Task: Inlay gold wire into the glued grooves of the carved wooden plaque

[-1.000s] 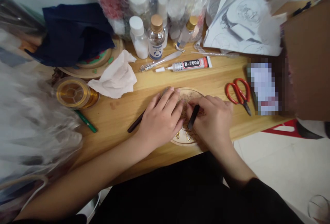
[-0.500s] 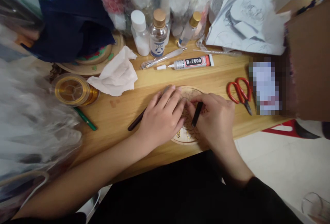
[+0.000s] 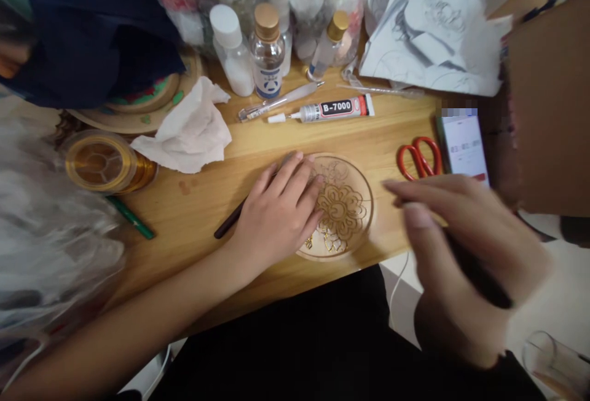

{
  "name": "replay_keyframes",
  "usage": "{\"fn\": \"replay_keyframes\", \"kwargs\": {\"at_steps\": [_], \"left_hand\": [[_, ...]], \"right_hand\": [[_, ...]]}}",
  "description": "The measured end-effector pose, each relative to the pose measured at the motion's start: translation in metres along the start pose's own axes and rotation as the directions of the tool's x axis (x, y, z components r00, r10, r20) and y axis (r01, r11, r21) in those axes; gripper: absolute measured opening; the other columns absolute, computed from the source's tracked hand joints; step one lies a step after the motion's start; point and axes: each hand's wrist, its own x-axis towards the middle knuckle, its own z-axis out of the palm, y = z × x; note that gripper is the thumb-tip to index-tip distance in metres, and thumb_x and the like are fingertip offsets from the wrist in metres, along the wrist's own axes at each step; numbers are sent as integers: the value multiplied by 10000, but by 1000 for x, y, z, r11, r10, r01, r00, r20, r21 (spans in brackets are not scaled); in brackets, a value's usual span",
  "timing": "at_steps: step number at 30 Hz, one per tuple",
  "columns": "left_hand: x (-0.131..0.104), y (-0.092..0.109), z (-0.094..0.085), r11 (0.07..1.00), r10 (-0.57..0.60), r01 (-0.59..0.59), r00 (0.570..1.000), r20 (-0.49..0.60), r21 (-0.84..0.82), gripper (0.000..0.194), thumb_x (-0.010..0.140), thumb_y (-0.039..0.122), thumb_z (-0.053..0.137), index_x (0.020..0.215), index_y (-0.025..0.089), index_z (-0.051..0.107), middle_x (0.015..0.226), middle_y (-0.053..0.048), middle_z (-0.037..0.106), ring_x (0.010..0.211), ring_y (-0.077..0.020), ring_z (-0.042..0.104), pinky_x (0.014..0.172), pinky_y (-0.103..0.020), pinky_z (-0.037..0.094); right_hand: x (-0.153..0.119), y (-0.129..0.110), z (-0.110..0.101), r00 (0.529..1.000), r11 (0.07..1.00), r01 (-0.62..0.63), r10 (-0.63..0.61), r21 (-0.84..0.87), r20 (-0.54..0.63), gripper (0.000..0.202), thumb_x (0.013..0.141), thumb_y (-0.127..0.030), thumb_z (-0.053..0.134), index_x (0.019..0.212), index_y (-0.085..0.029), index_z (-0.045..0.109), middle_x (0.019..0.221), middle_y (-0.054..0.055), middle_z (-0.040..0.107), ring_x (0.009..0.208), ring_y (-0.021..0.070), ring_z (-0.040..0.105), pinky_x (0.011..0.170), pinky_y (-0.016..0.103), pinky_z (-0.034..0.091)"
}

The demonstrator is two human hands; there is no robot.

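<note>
My left hand [image 3: 283,213] lies flat with fingers stretched over the left part of a round wooden disc [image 3: 369,229]. On the disc, a flower pattern [image 3: 341,210] shows in gold outlines, with fainter drawn lines above it. A dark rod [image 3: 228,221] lies on the table, partly hidden under my left hand. To the right of the disc, my right hand [image 3: 474,247] is raised and smeared by motion. Its fingers are closed round a slim black pen-like tool [image 3: 482,275], whose exact kind I cannot make out.
Red-handled scissors [image 3: 420,158] and a phone [image 3: 463,146] lie behind my right hand. A B-7000 glue tube [image 3: 334,107], a clear pen-like tool [image 3: 281,101] and bottles [image 3: 268,59] stand or lie at the back. Left are crumpled tissue [image 3: 188,133], a gold wire spool [image 3: 106,161] and a green stick [image 3: 131,216].
My right hand has lifted off the disc and moved right and toward me with the black tool, uncovering the flower pattern. My left hand stays on the disc; the view has shifted slightly.
</note>
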Motion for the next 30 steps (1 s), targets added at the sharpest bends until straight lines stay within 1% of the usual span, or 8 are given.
{"fn": "replay_keyframes", "kwargs": {"at_steps": [1,4,8,11,16,21,25,30], "left_hand": [[0,0,0,1000,2,-2,1000,-7,1,378,952,333,500,1208,96,645,1391,-177,563,1320,-343,505,1011,-474,451],[0,0,1,1000,4,-4,1000,-21,1,378,943,329,521,1209,90,643,1365,-183,583,1316,-345,509,1009,-475,453],[1,0,1,1000,0,0,1000,-3,-15,385,934,308,528,1229,82,628,1384,-190,564,1324,-344,499,1027,-478,441],[1,0,0,1000,-9,9,1000,6,-17,386,937,301,516,1227,73,630,1407,-191,544,1323,-353,498,1030,-488,443],[0,1,0,999,-25,26,1000,16,-19,378,938,303,517,1217,79,637,1396,-181,557,1320,-345,503,1019,-486,455],[1,1,0,1000,-28,28,1000,-4,2,385,943,320,518,1226,86,633,1396,-164,562,1313,-330,513,1021,-470,460],[1,1,0,999,-34,34,999,10,12,384,946,320,507,1234,99,633,1412,-150,551,1315,-323,516,1021,-465,465],[1,1,0,999,-40,40,999,5,2,379,948,312,503,1232,100,636,1418,-153,543,1317,-325,517,1016,-470,469]], "right_hand": [[2,0,2,997,999,29,-31,32,75,247,874,-190,619,1097,-266,692,954,30,691,853,208,662,699,338,518],[9,1,14,982,998,60,-62,18,177,194,870,-194,624,1057,-227,664,873,27,712,756,176,661,658,314,526],[17,7,29,976,993,99,-83,-68,203,117,887,-216,598,994,-189,639,825,27,725,721,165,668,640,293,526],[21,11,33,976,996,66,-53,-54,212,73,877,-208,610,945,-187,625,789,12,711,682,142,650,615,264,507],[26,16,38,972,1000,14,-18,20,236,177,864,-201,611,1029,-193,548,814,1,685,653,119,622,580,239,484],[29,21,42,965,999,1,-12,42,264,237,846,-194,617,1053,-217,505,771,-28,659,582,101,580,527,224,449],[31,23,44,951,998,-30,11,57,310,244,854,-181,599,1070,-212,490,742,-40,636,588,98,585,540,221,461],[32,25,47,951,999,-14,0,44,310,234,862,-186,592,1066,-212,481,737,-53,615,596,91,577,539,219,447]]}}
